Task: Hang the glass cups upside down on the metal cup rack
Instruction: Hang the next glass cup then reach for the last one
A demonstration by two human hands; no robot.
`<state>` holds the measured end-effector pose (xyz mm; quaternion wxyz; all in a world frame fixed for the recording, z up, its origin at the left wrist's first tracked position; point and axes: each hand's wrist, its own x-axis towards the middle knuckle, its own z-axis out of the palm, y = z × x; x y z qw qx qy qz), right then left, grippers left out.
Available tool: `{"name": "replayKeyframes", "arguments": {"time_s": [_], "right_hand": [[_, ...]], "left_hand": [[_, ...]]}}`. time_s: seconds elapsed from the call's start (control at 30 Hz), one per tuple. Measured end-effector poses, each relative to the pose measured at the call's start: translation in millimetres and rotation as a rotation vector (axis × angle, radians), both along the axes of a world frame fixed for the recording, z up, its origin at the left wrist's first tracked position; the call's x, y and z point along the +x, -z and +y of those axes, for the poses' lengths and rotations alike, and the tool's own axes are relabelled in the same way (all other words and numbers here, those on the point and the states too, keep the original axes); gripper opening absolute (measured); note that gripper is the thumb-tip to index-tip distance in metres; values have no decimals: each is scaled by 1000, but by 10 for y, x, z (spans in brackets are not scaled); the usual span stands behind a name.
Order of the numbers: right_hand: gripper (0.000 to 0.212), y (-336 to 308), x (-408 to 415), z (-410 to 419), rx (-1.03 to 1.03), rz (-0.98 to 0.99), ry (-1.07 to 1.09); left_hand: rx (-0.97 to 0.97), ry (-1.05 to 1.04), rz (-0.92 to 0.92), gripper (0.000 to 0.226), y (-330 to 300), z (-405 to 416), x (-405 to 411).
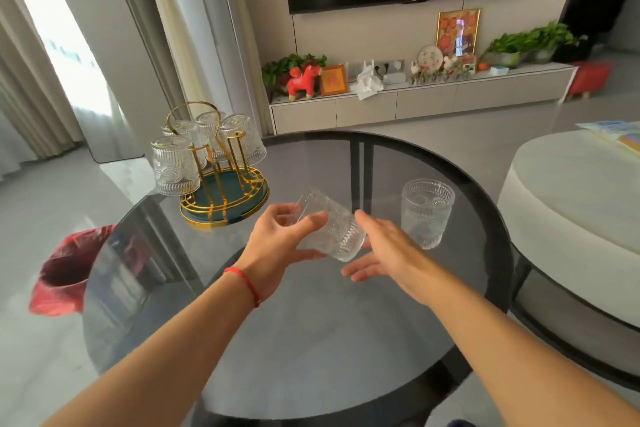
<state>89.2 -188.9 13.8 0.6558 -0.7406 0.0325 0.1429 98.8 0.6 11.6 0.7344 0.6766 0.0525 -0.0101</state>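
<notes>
Clear ribbed glass cups point(427, 213); gold rack point(221, 180), seemingly teal base.

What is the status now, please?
Left hand holds tilted cup; right hand open beside it. Four cups hang on rack. One cup upright on table. Path clear.

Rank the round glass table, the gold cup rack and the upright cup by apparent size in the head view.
1. Round glass table, largest.
2. Gold cup rack.
3. Upright cup, smallest, though it stands nearer the camera than the rack.
</notes>
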Motion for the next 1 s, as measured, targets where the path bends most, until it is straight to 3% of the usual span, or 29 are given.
{"name": "replayKeyframes", "arguments": {"time_s": [0.1,0.2,0.27,0.33,0.4,0.47,0.6,0.8,1.0], "right_hand": [[46,-5,72,205,269,105,-16],[45,11,191,392,428,126,60],[42,32,271,462,449,84,109],[38,43,342,533,454,36,126],[39,17,420,607,476,-8,97],[39,-69,520,711,482,-69,72],[40,-418,830,993,371,-196,167],[47,-914,1222,1324,2,-428,292],[73,-1103,1459,1512,-390,-554,212]], "left_hand": [[-46,36,-16,81,28,102,48],[93,20,-82,70,48,304,170],[418,-102,-136,76,137,522,225],[977,-265,-217,58,300,809,274],[1287,-292,-118,56,481,1012,325],[1300,-229,-33,72,600,1102,375],[1345,-247,-41,80,662,1078,449],[1382,-190,-68,82,658,1089,452],[1356,-212,-93,81,694,1068,458]]}}
